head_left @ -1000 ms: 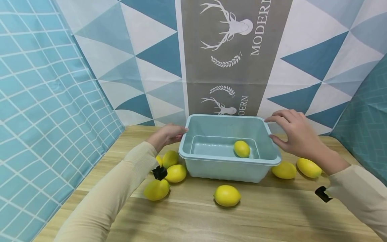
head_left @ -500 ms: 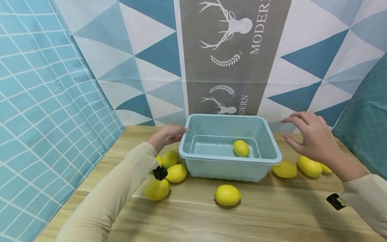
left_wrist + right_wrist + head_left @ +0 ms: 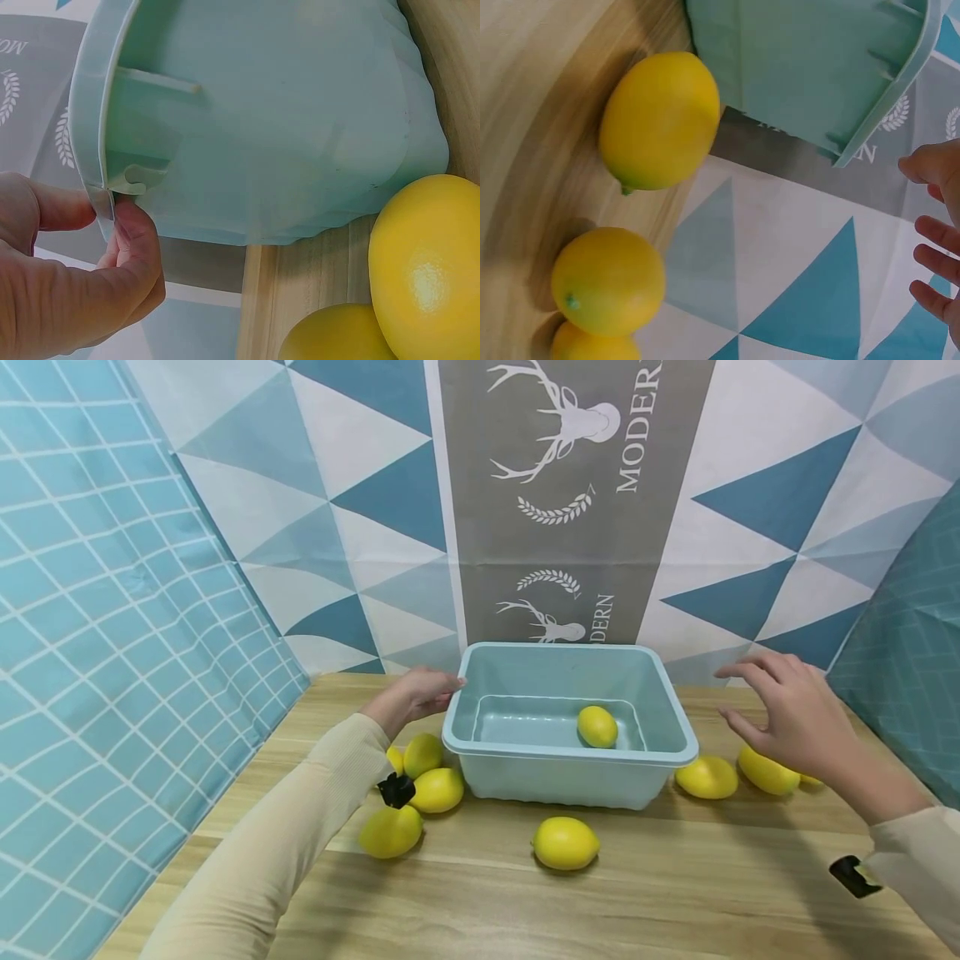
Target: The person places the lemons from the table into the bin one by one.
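A light blue plastic tub (image 3: 570, 777) stands on the wooden table with one lemon (image 3: 597, 727) inside. My left hand (image 3: 422, 695) pinches the tub's left rim; in the left wrist view the thumb (image 3: 67, 210) lies on the outer side of the lip and the fingers curl beneath it. To the right of the tub, my right hand (image 3: 798, 714) hovers in the air with parted, relaxed fingers, holding nothing. In the right wrist view its fingers (image 3: 939, 259) are apart from the tub. Below that hand lie a lemon (image 3: 707, 777) and another lemon (image 3: 768, 770).
A single lemon (image 3: 566, 843) lies in front of the tub. Several more, among them a lemon (image 3: 438, 790) and a lemon (image 3: 391, 832), cluster at the tub's left under my left forearm. A patterned cloth wall (image 3: 555, 527) rises right behind the tub.
My right hand has left the tub's right rim and moved away to the right. The left hand keeps its pinch on the left rim, and the tub stays in place.
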Available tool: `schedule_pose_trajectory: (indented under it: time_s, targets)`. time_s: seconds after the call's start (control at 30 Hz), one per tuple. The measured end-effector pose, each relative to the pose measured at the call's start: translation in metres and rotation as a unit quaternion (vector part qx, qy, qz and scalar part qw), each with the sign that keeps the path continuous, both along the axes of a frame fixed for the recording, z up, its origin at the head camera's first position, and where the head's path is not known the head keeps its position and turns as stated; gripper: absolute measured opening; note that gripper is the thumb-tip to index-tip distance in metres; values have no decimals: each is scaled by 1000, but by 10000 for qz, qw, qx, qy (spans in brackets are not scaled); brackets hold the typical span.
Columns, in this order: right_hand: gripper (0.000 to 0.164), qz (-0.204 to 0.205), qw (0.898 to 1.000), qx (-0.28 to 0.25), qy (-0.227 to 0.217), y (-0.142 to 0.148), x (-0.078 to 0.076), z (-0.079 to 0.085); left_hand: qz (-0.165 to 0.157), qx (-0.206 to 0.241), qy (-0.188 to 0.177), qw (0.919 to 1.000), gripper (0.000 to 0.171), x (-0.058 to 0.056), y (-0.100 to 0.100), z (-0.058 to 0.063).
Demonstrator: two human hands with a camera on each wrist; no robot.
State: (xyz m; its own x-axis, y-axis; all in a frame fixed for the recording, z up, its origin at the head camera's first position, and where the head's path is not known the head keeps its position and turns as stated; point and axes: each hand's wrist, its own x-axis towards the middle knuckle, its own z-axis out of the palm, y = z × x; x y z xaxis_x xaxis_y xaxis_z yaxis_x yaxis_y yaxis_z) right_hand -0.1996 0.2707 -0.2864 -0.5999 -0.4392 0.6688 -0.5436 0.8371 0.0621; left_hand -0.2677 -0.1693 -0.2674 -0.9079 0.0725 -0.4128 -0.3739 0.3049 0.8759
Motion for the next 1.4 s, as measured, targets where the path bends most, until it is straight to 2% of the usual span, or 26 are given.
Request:
schedule_pose_trajectory:
  time_s: [0.23,0.47,1.07,1.4]
  targets:
    - [51,72,9999,37,-118,6,-1,-13,-14,7,8,10000,50,-1,0,-1]
    - [53,124,9993,328,-95,10,-2,-23,12,27,7,10000,50,-1,0,-1]
    - [50,197,9961,653,-560,8,1,-40,39,38,29,10000,48,-1,0,-1]
    - [50,328,9943,800,-631,5,3,-45,54,65,4,10000,47,-1,1,0]
